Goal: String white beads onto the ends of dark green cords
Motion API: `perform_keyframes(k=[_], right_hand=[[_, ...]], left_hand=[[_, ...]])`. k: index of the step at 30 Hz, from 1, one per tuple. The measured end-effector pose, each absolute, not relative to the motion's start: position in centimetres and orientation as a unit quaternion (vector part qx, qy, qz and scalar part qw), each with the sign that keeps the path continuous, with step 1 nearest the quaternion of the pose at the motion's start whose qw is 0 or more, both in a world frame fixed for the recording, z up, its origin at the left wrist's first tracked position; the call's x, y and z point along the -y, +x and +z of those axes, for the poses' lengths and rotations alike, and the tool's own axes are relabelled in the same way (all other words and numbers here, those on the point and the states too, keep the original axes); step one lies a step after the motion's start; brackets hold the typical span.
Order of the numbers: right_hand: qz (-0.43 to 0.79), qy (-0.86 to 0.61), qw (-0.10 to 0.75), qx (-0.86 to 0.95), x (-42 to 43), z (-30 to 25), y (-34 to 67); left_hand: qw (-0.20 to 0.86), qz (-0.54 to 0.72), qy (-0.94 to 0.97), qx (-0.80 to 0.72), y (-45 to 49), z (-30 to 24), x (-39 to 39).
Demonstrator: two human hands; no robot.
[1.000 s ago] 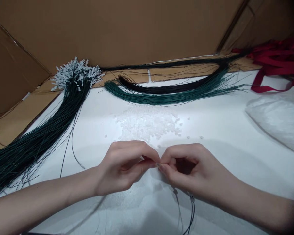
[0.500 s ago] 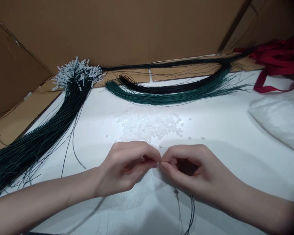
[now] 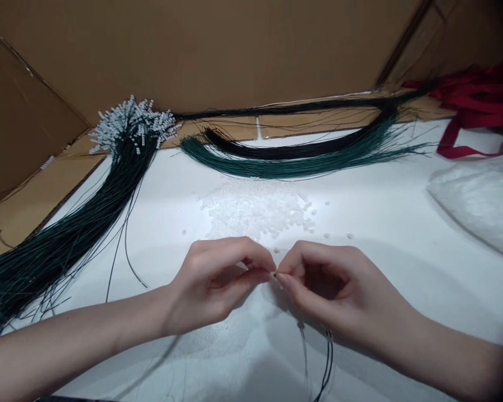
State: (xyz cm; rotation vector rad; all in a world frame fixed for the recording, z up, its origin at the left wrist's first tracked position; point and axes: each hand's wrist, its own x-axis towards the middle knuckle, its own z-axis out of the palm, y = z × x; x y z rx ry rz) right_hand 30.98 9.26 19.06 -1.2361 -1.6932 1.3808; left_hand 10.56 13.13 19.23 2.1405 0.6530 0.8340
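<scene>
My left hand [image 3: 224,282] is closed in a pinch, thumb against forefinger, on what looks like a tiny pale bead [image 3: 272,274]. Fingertip to fingertip with it, my right hand [image 3: 333,285] pinches too, and a small dark tip shows at the meeting point. Thin dark wires [image 3: 329,363] hang below my right hand, with white bits near their upper part; the palm hides how they run to the fingers. Just beyond both hands lies a spread of clear, whitish beads [image 3: 255,209] on the white surface [image 3: 385,206].
At left lies a big bundle of dark green wires [image 3: 88,223], topped with white beaded ends [image 3: 129,125]. Green wires [image 3: 276,169] and black wires [image 3: 285,152] curve behind the loose beads. Red ribbon [image 3: 478,117] and a clear plastic bag [image 3: 482,195] are at right. Cardboard walls [image 3: 235,50] enclose the back.
Both hands have risen slightly and stay fingertip to fingertip. A dark tip now shows more plainly between them. The bundles and loose beads keep their places.
</scene>
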Motion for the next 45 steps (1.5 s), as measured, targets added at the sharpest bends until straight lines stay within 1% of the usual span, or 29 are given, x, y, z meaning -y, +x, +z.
perform_keyframes(k=[6, 13, 20, 27, 33, 39, 45], right_hand=[[0.51, -0.462, 0.31, 0.656, -9.24, 18.99, 31.07], [0.472, -0.463, 0.286, 0.693, -9.11, 19.1, 31.23], [0.444, -0.468, 0.292, 0.706, -9.1, 19.2, 31.16], [0.41, -0.468, 0.278, 0.732, -9.05, 19.13, 31.32], [0.367, -0.462, 0.29, 0.754, -8.95, 18.65, 31.22], [0.36, -0.464, 0.284, 0.758, -8.84, 18.52, 31.17], [0.375, -0.467, 0.293, 0.745, -8.84, 18.39, 31.24]], left_hand=[[0.359, 0.33, 0.837, -0.248, 10.59, 19.27, -13.22], [0.371, 0.339, 0.832, -0.235, 10.55, 19.06, -13.22], [0.381, 0.347, 0.827, -0.226, 10.6, 19.01, -13.29], [0.366, 0.328, 0.837, -0.242, 10.58, 19.08, -13.18], [0.344, 0.297, 0.855, -0.249, 10.6, 19.15, -13.18], [0.361, 0.307, 0.855, -0.211, 10.66, 18.98, -13.45], [0.355, 0.302, 0.854, -0.23, 10.67, 19.15, -13.37]])
